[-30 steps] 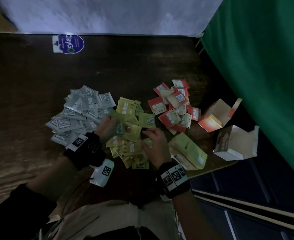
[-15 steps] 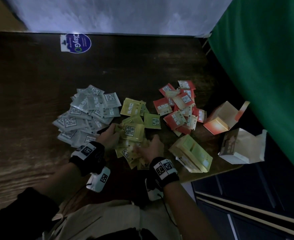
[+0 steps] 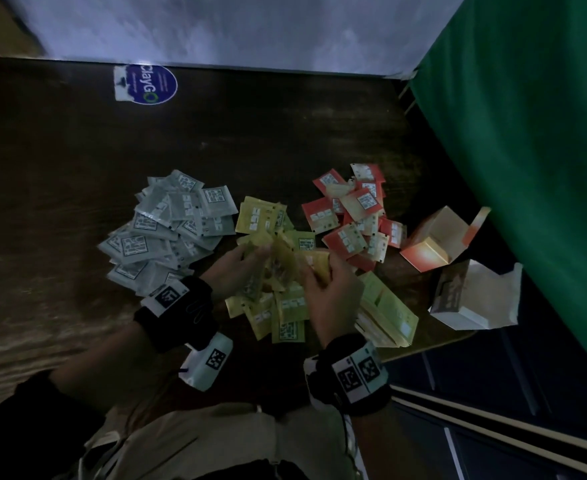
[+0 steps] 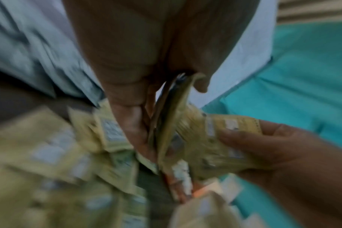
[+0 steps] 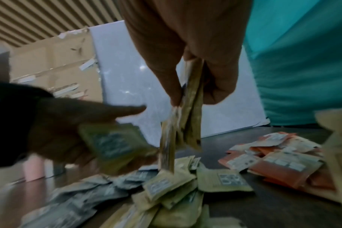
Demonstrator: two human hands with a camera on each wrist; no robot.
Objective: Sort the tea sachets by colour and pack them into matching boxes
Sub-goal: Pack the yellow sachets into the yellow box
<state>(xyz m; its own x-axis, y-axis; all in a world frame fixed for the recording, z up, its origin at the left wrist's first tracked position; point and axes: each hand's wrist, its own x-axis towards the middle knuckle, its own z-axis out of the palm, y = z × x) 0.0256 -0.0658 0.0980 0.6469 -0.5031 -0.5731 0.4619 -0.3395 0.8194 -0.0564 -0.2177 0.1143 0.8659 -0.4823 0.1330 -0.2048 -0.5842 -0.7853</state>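
Three sorted heaps lie on the dark table: grey sachets (image 3: 167,230) at the left, yellow sachets (image 3: 261,220) in the middle, red sachets (image 3: 351,216) at the right. Both hands are raised just above the yellow heap. My left hand (image 3: 250,261) grips a few yellow sachets (image 4: 166,123) between thumb and fingers. My right hand (image 3: 316,271) pinches a hanging bunch of yellow sachets (image 5: 185,111). The two bunches meet between the hands. A yellow box (image 3: 385,306) lies right of my right hand. Both wrist views are blurred.
An open red box (image 3: 437,244) and an open white and brown box (image 3: 472,296) stand at the table's right edge, beside a green curtain (image 3: 527,168). A blue sticker (image 3: 146,84) is at the far side. The near right corner of the table drops off beside the yellow box.
Both hands were down in the yellow heap, raking sachets together. They have since lifted off it, each holding yellow sachets, and come closer together.
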